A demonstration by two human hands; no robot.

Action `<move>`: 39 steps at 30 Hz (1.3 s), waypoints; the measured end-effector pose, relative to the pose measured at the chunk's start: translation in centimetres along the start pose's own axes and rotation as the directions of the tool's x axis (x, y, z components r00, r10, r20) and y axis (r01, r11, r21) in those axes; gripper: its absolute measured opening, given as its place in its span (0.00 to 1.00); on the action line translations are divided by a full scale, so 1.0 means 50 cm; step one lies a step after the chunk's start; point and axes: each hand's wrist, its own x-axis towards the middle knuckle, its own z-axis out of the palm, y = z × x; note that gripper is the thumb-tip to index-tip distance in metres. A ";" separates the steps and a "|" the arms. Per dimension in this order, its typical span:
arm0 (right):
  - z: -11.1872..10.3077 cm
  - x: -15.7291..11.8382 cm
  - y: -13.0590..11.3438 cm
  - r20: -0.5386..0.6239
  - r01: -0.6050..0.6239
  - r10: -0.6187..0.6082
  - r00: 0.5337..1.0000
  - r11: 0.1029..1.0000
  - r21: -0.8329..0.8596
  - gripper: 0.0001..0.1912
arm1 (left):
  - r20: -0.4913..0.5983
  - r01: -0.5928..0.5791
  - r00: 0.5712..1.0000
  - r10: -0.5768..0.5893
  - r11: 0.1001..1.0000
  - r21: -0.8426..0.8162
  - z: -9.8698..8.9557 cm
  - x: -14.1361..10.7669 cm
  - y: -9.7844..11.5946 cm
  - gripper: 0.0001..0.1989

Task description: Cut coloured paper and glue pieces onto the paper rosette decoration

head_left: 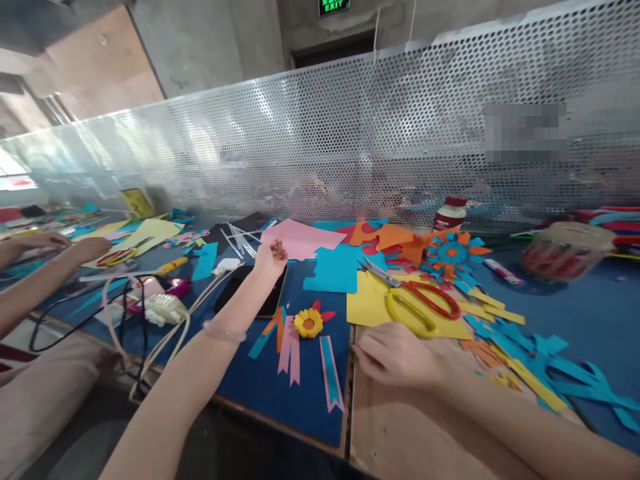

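Observation:
My left hand (pixel 271 257) reaches over a dark flat tablet-like device (pixel 240 293), just in front of pink paper (pixel 305 238). Its fingers are curled in; whatever they hold, if anything, is too small to make out. My right hand (pixel 395 355) rests at the table edge with its fingers folded under and nothing showing in them. Just beyond it, scissors with red and yellow handles (pixel 430 300) lie on yellow paper (pixel 363 303). Between my hands are a yellow paper flower (pixel 309 323), pink notched strips (pixel 289 350) and a pink-and-blue ribbon strip (pixel 331 373).
Blue paper (pixel 333 270), orange scraps (pixel 397 241) and a blue-orange paper flower (pixel 453 253) lie ahead. A red-capped bottle (pixel 450 213), a glue stick (pixel 503 272) and a round container (pixel 567 252) stand right. Cables (pixel 175 333) and another person's hand (pixel 93 250) are left. A perforated metal screen (pixel 320 147) borders the table.

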 end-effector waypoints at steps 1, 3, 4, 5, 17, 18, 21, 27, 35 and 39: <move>0.002 -0.001 0.001 0.007 -0.010 0.010 1.000 1.000 -0.006 0.17 | -0.005 0.001 1.000 -0.001 1.000 -0.017 -0.002 0.002 0.001 0.09; 0.006 -0.002 0.000 0.014 -0.038 0.038 0.999 0.999 -0.010 0.17 | -0.008 0.010 1.000 -0.011 0.999 -0.043 -0.006 0.005 -0.004 0.08; 0.008 -0.003 0.000 0.019 -0.051 0.051 0.999 0.999 -0.010 0.17 | -0.006 0.018 1.000 -0.018 0.998 -0.054 -0.008 0.005 -0.010 0.08; 0.008 -0.003 -0.001 0.025 -0.061 0.062 0.998 0.998 -0.011 0.17 | -0.001 0.027 1.000 -0.027 0.998 -0.063 -0.009 0.005 -0.016 0.08; 0.010 -0.004 -0.001 0.093 -0.106 0.108 0.990 0.994 -0.034 0.18 | 0.065 0.103 0.993 -0.098 0.991 -0.086 0.002 -0.030 -0.042 0.09; 0.011 -0.004 0.000 0.092 -0.105 0.108 0.990 0.994 -0.032 0.17 | 0.066 0.102 0.993 -0.096 0.991 -0.085 0.002 -0.029 -0.043 0.09; 0.013 -0.004 0.002 0.082 -0.119 0.121 0.989 0.992 -0.027 0.17 | 0.055 0.101 0.994 -0.097 0.991 -0.083 0.001 -0.020 -0.045 0.09; 0.006 -0.002 -0.001 0.095 -0.141 0.141 0.985 0.990 -0.005 0.18 | 0.025 0.118 0.993 -0.116 0.990 -0.083 0.002 -0.011 -0.044 0.10; 0.012 -0.004 0.001 0.127 -0.157 0.157 0.979 0.988 -0.012 0.18 | 0.035 0.136 0.990 -0.134 0.987 -0.084 0.006 -0.016 -0.045 0.10; 0.007 -0.001 0.000 0.136 -0.158 0.159 0.978 0.987 -0.015 0.18 | 0.039 0.143 0.989 -0.140 0.986 -0.082 0.006 -0.018 -0.046 0.11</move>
